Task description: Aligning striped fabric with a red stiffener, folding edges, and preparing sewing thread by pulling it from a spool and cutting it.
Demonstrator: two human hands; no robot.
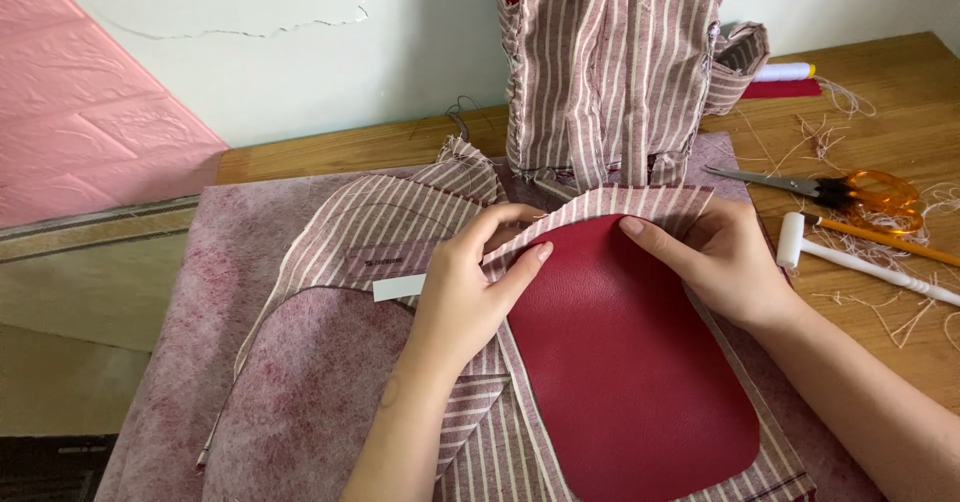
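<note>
Wooden table (880, 362): both hands press striped fabric (400, 222) around red leather panel (620, 362).

Home sewing or craft corner, not a factory: wooden table (900, 292) against a cracked painted wall (300, 52), pink felt mat (230, 292), orange-handled scissors (850, 190), white mallet (860, 260), thread spool (785, 71), loose thread scraps (825, 134), striped fabric pieces (610, 52).
</note>
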